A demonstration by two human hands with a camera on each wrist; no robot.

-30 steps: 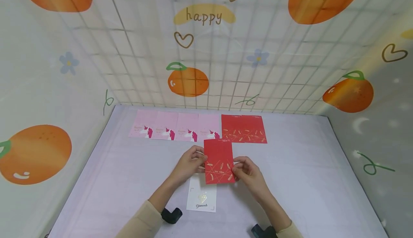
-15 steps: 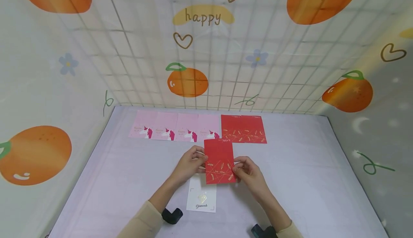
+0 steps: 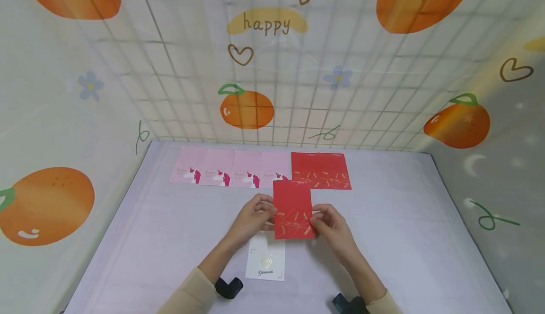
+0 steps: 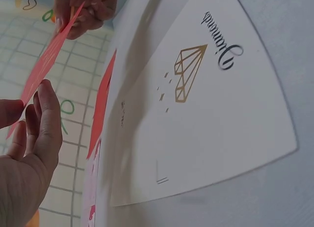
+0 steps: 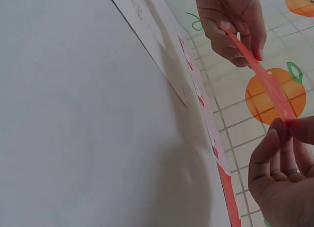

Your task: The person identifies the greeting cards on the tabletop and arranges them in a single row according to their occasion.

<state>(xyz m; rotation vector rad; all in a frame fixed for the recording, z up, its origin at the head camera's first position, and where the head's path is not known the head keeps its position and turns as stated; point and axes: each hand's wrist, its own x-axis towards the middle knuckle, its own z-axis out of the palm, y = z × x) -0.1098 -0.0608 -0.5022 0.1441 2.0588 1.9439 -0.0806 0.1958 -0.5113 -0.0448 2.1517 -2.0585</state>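
Note:
A red card with gold feather-like marks is held up above the table between both hands. My left hand pinches its left edge between thumb and fingers. On the opposite edge my right hand pinches it the same way. Both wrist views show the red card nearly edge-on, raised off the table. Partly beneath it lies a white card with a gold diamond drawing and the word "Diamonds". In the left wrist view this white card lies flat, close to the camera.
A row of several pink unicorn cards lies along the table's back. To their right, red cards lie side by side, slightly overlapping. The pale table is bounded by a printed curtain over a wire grid.
The red card has shifted slightly right and up, with both hands moving along with it. The head view has tilted a little. The cards on the table stay put.

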